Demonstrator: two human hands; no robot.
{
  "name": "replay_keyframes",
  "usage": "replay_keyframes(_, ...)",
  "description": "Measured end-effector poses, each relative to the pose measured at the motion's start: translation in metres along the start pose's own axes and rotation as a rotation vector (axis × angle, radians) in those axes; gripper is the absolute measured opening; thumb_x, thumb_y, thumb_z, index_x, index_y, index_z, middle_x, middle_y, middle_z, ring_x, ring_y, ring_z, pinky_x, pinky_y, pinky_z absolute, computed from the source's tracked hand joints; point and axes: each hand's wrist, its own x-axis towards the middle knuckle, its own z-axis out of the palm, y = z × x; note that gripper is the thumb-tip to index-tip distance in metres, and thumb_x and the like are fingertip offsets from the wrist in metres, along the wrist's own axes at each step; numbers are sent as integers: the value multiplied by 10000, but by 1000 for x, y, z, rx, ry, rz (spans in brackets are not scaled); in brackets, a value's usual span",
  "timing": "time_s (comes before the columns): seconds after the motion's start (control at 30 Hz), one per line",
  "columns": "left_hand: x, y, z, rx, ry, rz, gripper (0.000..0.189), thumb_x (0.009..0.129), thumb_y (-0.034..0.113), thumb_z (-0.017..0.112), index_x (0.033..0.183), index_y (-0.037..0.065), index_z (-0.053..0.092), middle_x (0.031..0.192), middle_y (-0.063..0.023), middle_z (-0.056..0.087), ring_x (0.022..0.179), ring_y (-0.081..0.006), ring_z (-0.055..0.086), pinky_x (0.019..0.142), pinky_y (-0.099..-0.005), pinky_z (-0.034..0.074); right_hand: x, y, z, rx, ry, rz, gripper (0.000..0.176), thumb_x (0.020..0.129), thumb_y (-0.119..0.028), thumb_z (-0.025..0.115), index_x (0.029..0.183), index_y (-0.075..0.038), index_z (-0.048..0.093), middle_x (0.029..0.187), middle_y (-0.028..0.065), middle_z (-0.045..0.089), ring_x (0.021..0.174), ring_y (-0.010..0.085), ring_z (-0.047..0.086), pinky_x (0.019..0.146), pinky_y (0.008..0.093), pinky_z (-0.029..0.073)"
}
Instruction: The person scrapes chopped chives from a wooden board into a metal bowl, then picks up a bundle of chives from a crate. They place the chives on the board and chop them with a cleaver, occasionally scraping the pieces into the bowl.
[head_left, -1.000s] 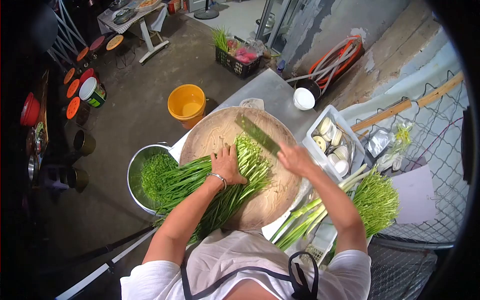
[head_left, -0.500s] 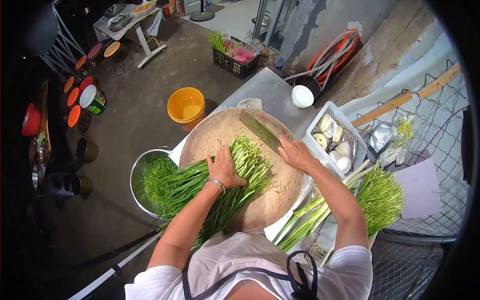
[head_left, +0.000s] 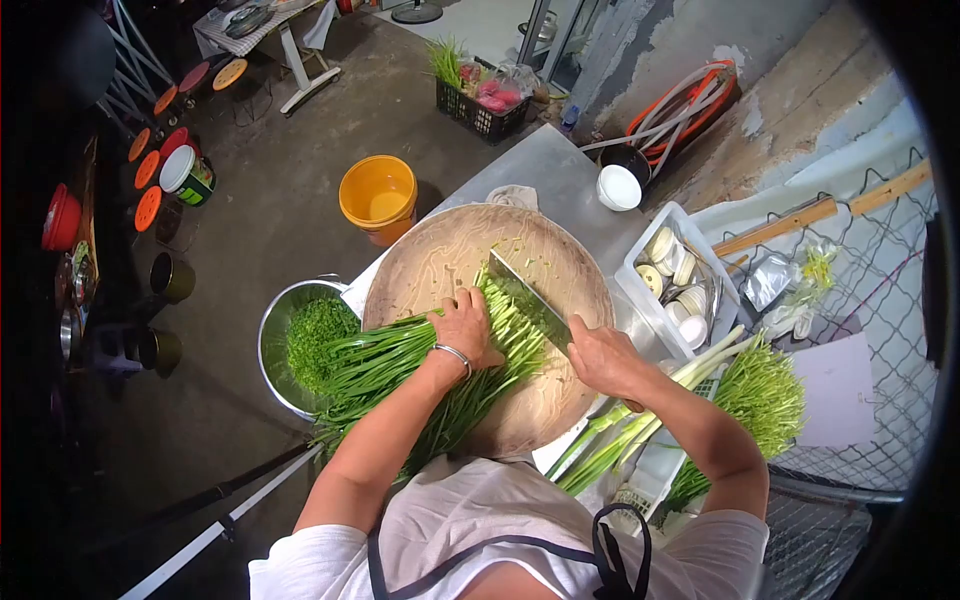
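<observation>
On a round wooden chopping board point(head_left: 420, 265) lies a thick bunch of garlic chives point(head_left: 390, 365), cut ends up and right, leaves hanging over the near left edge. My left hand point(head_left: 465, 335), with a bracelet at the wrist, holds the bunch down near its cut ends. My right hand point(head_left: 605, 360) is closed around the handle of a cleaver point(head_left: 532, 302), whose blade stands against the pale stem ends. Small green bits are scattered on the board beyond the blade. At the board's left, a metal bowl point(head_left: 268, 365) holds finely chopped greens point(head_left: 315, 340), partly under the leaves.
The board rests on a metal table point(head_left: 565, 185). To the right are a white tub point(head_left: 632, 270) of dishes, long scallions point(head_left: 640, 415) and another green bunch point(head_left: 760, 400). A white bowl point(head_left: 619, 188) stands farther back. An orange bucket point(head_left: 378, 195) is beyond the board's left.
The cleaver has come down and nearer, from the bare part of the board to the stem ends. My left hand has shifted slightly right, its fingers more drawn in.
</observation>
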Motion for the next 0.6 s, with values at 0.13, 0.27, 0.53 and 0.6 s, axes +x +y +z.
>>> replay_keyframes(0.13,2,1,1,21,3,-11,1238,514,528,951,1474,10,367,1326,-145,501,1197,-358,545,880,-598,493,15,-3,-1,15,-56,-2,253,972,-128,518,1123,57,435,802,336,661,801,544,658,763,611,512)
replay_keyframes(0.27,1,0,-8,0,-33,-3,1210,535,512,942,1474,10,368,1313,-141,506,1202,-357,539,885,-591,490,49,14,46,87,52,-13,263,992,-158,527,1145,36,436,807,332,663,791,547,652,745,614,508)
replay_keyframes(0.53,-4,-1,-7,-63,-30,3,1141,552,499,932,1431,4,401,1331,-148,502,1250,-343,525,942,-605,473,51,24,62,172,233,-5,299,1017,-214,526,1202,8,448,824,335,660,810,556,643,735,619,501)
replay_keyframes(0.6,-2,-4,-7,-78,-35,7,1138,558,508,932,1429,-4,407,1333,-148,502,1271,-345,520,952,-623,469,38,12,30,213,164,78,311,1014,-213,523,1223,6,450,881,349,665,861,567,636,786,625,494)
